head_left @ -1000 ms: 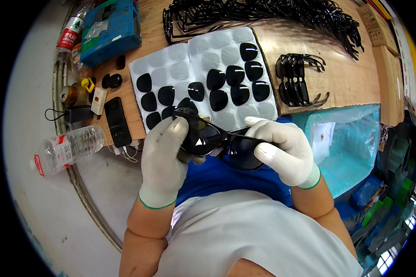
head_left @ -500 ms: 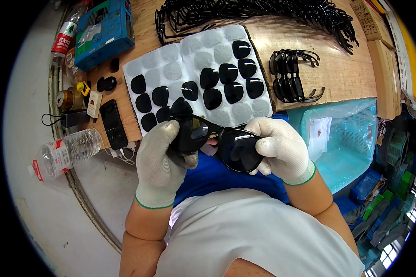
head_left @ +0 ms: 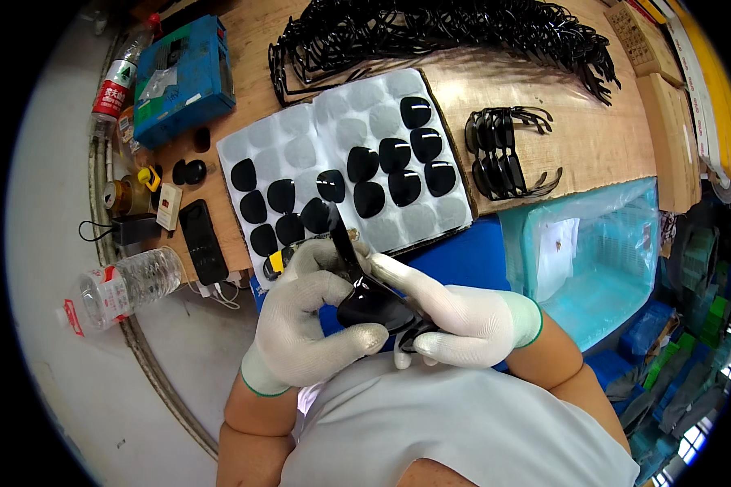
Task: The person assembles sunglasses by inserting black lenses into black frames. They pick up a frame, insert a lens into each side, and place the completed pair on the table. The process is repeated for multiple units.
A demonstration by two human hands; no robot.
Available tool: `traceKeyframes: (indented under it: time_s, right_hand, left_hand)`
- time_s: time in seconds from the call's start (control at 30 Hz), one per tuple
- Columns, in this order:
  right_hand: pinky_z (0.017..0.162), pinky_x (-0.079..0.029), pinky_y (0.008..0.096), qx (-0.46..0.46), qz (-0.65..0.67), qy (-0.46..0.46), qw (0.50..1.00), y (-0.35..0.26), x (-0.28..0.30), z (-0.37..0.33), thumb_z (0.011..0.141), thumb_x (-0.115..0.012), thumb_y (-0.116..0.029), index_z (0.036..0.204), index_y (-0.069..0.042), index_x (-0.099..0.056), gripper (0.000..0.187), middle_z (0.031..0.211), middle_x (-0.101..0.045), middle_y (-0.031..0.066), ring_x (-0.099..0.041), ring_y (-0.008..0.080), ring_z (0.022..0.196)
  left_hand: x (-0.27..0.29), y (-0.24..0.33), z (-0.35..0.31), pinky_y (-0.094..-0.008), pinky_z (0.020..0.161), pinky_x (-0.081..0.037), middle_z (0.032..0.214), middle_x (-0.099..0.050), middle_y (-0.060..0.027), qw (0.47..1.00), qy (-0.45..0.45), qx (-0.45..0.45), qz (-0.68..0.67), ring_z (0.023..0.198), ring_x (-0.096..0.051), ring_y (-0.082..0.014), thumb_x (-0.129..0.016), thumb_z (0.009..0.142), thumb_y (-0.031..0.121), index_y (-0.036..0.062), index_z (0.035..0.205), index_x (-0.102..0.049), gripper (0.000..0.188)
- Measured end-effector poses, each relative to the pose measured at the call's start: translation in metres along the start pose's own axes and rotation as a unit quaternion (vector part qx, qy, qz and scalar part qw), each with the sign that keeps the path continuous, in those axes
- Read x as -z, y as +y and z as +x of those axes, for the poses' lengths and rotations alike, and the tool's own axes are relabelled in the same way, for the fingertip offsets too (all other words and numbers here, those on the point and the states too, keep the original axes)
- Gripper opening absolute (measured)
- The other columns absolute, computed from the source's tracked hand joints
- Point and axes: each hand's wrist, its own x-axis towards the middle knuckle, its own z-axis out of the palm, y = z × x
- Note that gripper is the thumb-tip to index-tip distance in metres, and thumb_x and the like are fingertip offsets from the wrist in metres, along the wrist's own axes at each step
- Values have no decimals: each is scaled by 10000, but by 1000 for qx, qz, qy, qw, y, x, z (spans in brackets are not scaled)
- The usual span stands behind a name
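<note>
Both my hands wear white knit gloves with green cuffs. Between them, over my lap, is a pair of black sunglasses (head_left: 374,308), turned with one temple pointing up and away. My left hand (head_left: 300,329) grips the lens end, thumb along the lower edge. My right hand (head_left: 463,321) pinches the other end, which its fingers partly hide. Just beyond lies a white padded tray (head_left: 244,134) with several loose dark lenses (head_left: 369,199) in rows. A yellow-and-black object (head_left: 276,263) shows beside my left fingers, mostly hidden.
A long heap of black frames (head_left: 463,32) lines the table's back. Stacked sunglasses (head_left: 495,154) sit right of the tray. A lined turquoise crate (head_left: 601,252) is at right. At left are a blue box (head_left: 187,81), a phone (head_left: 203,241) and a plastic bottle (head_left: 122,288).
My hands have brought the sunglasses lower and closer to me. The sunglasses have turned from lenses spread face-on to a tilted pose with a temple sticking up.
</note>
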Motion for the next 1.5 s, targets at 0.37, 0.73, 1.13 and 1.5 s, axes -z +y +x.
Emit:
traceKeyframes:
  time_s: [0.37, 0.73, 1.13, 1.5]
  right_hand:
    - [715, -587, 395, -74, -413, 306, 855, -19, 56, -79, 943, -535, -85, 1402, 28, -417, 487, 868, -720, 123, -719, 293, 743]
    - [862, -487, 605, -246, -503, 548, 621, 52, 193, -56, 1056, -370, -399, 1184, -11, -517, 435, 967, -690, 330, -650, 524, 936]
    - [947, -479, 539, -196, -477, 572, 638, 41, 185, -62, 1032, -458, -386, 1158, 10, -631, 450, 1076, -685, 304, -637, 480, 1054]
    - [797, -520, 465, 8, -692, 359, 626, 8, 172, 38, 864, -670, -229, 1039, -46, -671, 253, 926, -624, 164, -616, 359, 908]
  left_hand:
    - [35, -11, -105, -402, 967, -525, 1202, -689, -223, 965, 47, 217, 140, 1084, -679, -301, -739, 877, 173, -20, 1086, -652, 298]
    - [1, -13, -118, -368, 905, -539, 1096, -692, -157, 938, 100, 330, 21, 987, -672, -229, -685, 902, 113, -23, 1072, -643, 222]
    - [52, -41, 13, -305, 785, -525, 927, -720, -114, 959, 127, 52, 247, 844, -681, -179, -688, 846, 60, 14, 963, -675, 126]
    - [153, -129, 271, -364, 802, -532, 975, -678, -87, 902, 245, 355, -13, 881, -651, -233, -694, 860, 166, 5, 1075, -697, 269]
